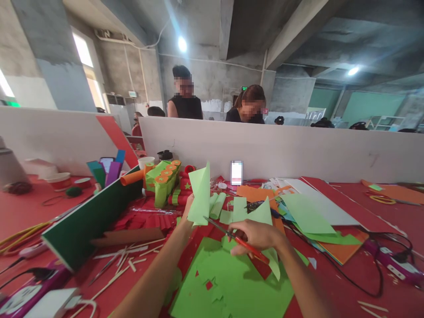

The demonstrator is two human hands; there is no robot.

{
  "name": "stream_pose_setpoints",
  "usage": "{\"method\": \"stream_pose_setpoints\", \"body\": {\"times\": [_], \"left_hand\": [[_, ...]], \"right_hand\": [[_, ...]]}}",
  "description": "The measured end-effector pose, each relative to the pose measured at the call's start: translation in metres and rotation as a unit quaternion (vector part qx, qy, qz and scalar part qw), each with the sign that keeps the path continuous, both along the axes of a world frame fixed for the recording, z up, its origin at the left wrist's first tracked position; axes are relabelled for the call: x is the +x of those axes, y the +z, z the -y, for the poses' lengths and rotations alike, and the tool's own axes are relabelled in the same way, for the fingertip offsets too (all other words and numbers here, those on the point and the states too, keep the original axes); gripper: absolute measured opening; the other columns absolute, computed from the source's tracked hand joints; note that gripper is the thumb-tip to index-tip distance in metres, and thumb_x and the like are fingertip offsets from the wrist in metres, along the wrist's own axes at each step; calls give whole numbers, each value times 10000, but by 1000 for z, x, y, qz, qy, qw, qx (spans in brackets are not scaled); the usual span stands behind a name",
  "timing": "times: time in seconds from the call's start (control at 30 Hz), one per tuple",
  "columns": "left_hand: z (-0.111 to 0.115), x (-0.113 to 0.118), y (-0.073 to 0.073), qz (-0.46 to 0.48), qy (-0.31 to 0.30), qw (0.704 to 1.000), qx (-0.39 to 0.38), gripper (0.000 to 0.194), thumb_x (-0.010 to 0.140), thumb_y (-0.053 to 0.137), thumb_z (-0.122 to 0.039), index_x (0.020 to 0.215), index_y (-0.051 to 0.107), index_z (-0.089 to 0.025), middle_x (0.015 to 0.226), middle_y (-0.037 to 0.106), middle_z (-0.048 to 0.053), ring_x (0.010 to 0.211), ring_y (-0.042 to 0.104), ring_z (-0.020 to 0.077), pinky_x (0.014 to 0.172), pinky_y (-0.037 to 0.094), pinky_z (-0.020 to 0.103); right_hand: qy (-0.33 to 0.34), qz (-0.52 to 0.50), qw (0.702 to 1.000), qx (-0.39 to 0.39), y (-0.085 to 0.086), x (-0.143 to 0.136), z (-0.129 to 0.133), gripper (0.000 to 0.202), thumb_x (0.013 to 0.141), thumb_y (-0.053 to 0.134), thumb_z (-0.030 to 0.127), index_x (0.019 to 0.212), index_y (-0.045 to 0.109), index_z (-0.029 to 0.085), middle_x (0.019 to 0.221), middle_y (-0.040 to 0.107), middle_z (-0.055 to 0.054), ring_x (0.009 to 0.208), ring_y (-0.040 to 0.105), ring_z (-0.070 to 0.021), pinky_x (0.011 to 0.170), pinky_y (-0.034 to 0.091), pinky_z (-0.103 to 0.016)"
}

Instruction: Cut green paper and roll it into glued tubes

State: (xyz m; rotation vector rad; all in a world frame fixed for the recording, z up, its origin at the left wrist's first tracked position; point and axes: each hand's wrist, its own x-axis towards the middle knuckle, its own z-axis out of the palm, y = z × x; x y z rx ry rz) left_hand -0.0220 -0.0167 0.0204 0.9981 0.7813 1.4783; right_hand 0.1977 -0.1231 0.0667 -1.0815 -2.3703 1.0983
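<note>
My left hand holds up a folded piece of light green paper; most of its fingers are hidden behind the sheet. In my right hand is a pair of scissors with red handles. The blades point up and left, and their tips are at the lower edge of the paper. Beneath both hands lies a large bright green sheet with star-shaped cut-outs. Another light green sheet stands curled just behind my right hand, and rolled light green paper lies beyond it.
A dark green board stands on edge at left, with wooden sticks near it. Green and orange paper figures stand behind. At right are stacked coloured sheets, black cables and a purple power strip. A white partition borders the red table.
</note>
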Motion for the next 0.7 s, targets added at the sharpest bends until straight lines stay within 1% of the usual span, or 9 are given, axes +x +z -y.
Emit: {"method": "stream_pose_setpoints", "body": {"times": [0.1, 0.2, 0.27, 0.37, 0.43, 0.5, 0.57, 0.63, 0.7], "left_hand": [[-1, -4, 0, 8, 13, 1000, -17, 370, 646, 824, -365, 861, 692, -94, 666, 723, 55, 505, 634, 137, 442, 478, 209], [-2, -6, -2, 26, 38, 999, -27, 367, 699, 802, -324, 960, 686, -93, 787, 755, 84, 593, 682, 157, 519, 530, 226], [-1, -6, -2, 29, 46, 998, -28, 359, 721, 790, -298, 994, 681, -91, 847, 762, 100, 647, 701, 166, 566, 554, 236], [3, -3, -1, -2, 38, 999, -36, 340, 738, 777, -300, 985, 684, -85, 818, 764, 108, 608, 699, 177, 535, 556, 248], [7, -1, 2, -33, 21, 998, -48, 334, 735, 779, -306, 963, 687, -79, 745, 757, 105, 536, 680, 182, 469, 535, 250], [12, 2, 5, -58, 0, 997, -55, 339, 737, 778, -307, 967, 688, -75, 674, 744, 95, 505, 670, 191, 438, 522, 251], [14, 4, 6, -69, -10, 996, -52, 346, 744, 773, -308, 986, 688, -76, 638, 736, 87, 521, 678, 201, 450, 530, 252], [14, 4, 6, -66, -6, 997, -44, 347, 746, 772, -313, 987, 691, -77, 640, 738, 86, 542, 687, 207, 465, 537, 251], [10, 2, 4, -60, 5, 997, -40, 339, 742, 775, -315, 967, 695, -76, 660, 743, 89, 550, 689, 203, 465, 534, 244]], "right_hand": [[-9, 16, 1000, 9, 0, 9, -2, 284, 708, 751, 356, 949, 696, 217, 647, 644, 33, 476, 507, -105, 438, 359, -192], [-27, 54, 998, 2, -2, 24, -5, 311, 718, 743, 389, 979, 697, 224, 656, 654, 29, 499, 512, -113, 452, 357, -196], [-39, 83, 996, 12, -5, 32, -7, 335, 716, 745, 416, 989, 697, 228, 654, 654, 28, 509, 512, -117, 462, 352, -199], [-36, 96, 994, 28, -12, 34, -10, 313, 724, 729, 407, 980, 710, 228, 622, 645, 34, 500, 493, -114, 463, 337, -204], [-23, 94, 994, 39, -18, 27, -11, 278, 729, 710, 353, 978, 718, 231, 615, 635, 41, 496, 483, -109, 460, 329, -201], [-11, 94, 993, 64, -24, 15, -12, 287, 710, 714, 327, 981, 724, 235, 627, 629, 41, 499, 484, -108, 452, 317, -197], [-10, 88, 991, 104, -30, 1, -13, 309, 692, 733, 354, 979, 728, 239, 630, 625, 39, 491, 481, -108, 441, 296, -199], [-15, 78, 986, 146, -35, -11, -12, 285, 706, 728, 384, 955, 732, 243, 625, 625, 34, 479, 477, -111, 436, 278, -206], [-17, 65, 982, 177, -39, -21, -11, 265, 729, 715, 392, 952, 733, 251, 656, 653, 19, 507, 513, -128, 447, 284, -212]]}}
